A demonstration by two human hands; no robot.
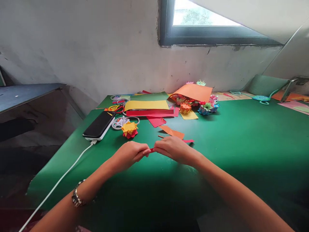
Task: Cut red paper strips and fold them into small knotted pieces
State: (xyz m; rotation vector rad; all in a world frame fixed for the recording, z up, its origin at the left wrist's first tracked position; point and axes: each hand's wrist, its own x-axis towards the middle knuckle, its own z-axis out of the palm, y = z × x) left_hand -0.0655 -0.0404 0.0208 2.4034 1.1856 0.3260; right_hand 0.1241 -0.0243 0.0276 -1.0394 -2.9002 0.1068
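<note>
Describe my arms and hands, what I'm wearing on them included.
Your left hand and right hand are both ungloved. No sleeve shows on the visible parts of your left arm or right arm. A chunky, silvery bracelet with darker parts circles the left one; no band shows on the right.

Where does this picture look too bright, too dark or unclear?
Head view: the window pane glares, partly washed out; head view: the green tabletop darkens toward the bottom edge; head view: the red strip between left hand and right hand shows little detail.
</note>
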